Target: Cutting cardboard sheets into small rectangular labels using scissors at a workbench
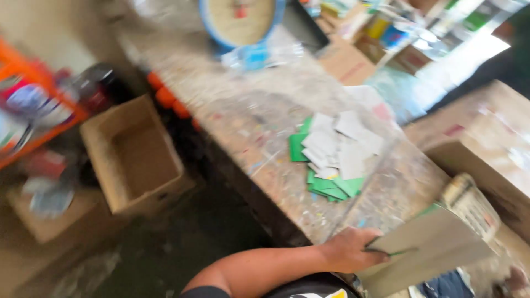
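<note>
We're looking down along a paint-spattered bench (259, 127), and the picture is blurred. One of our hands (350, 249) comes in from the lower left on a bare forearm; which hand it is we can't say for sure, though it reads as the left. Its fingers are closed on the near edge of a flat grey-green board (430, 248), pinching it, and the board lies tilted at the near end of the bench, close to our body. The other hand we do not see.

Just beyond the board, in the middle of the bench, sits a loose pile of cards (334, 157): green ones underneath, white and grey ones scattered on top, overlapping. They are apart from the board, not touching it.

Now the containers. Left of the bench, down on the floor, an open cardboard box (135, 154) stands with its mouth up, and we see only its bare brown inside. On the right, a larger carton (486, 143) rests beside the bench; its contents are hidden. At the far end a round blue-rimmed scale (240, 22) stands. An orange shelf (33, 105) on the far left carries blurred packets.
</note>
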